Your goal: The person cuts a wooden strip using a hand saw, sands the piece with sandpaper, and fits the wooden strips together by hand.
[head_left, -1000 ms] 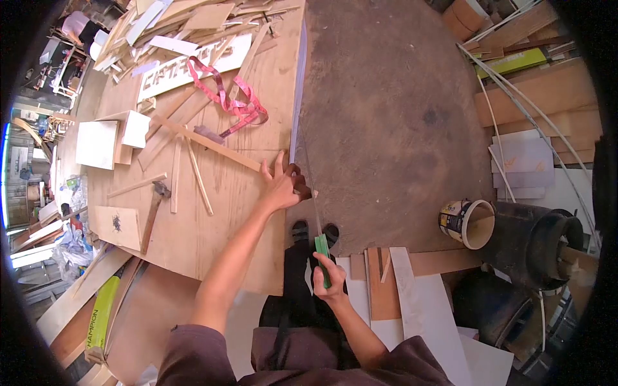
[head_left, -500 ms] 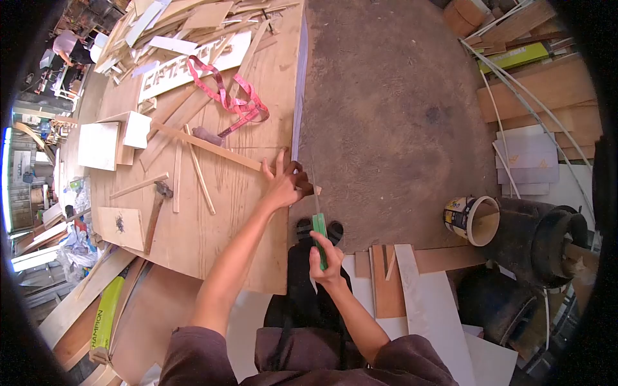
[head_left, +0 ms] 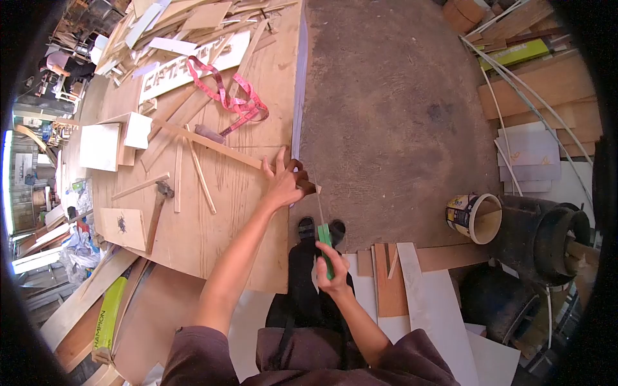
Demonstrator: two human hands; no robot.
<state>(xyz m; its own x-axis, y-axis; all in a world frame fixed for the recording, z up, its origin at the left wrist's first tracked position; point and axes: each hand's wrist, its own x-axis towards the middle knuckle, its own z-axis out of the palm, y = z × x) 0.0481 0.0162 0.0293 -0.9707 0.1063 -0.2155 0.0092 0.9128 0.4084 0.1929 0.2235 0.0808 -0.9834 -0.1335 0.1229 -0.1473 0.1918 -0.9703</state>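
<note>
My left hand [head_left: 283, 184] presses a long thin wooden strip [head_left: 222, 148] down at the table's edge, its fingers curled over the strip. The strip's end juts past the edge. In my right hand [head_left: 333, 273] is the green handle of a handsaw [head_left: 325, 239], gripped below the table's edge. The saw's thin blade, seen almost edge-on, runs up to the strip's end beside my left fingers. Whether its teeth are in the wood is too small to tell.
On the wooden table [head_left: 257, 225] lie a hammer [head_left: 158, 209], a pink tape measure [head_left: 235, 100], loose strips and a pile of offcuts [head_left: 193, 19]. A white box [head_left: 103, 145] stands to the left. Across the floor are a bucket [head_left: 473, 217] and leaning boards [head_left: 534, 90]. A person [head_left: 58, 61] bends far left.
My right hand has drawn the saw back toward my body and slightly right, and more of the blade shows. My left hand and the strip have stayed in place.
</note>
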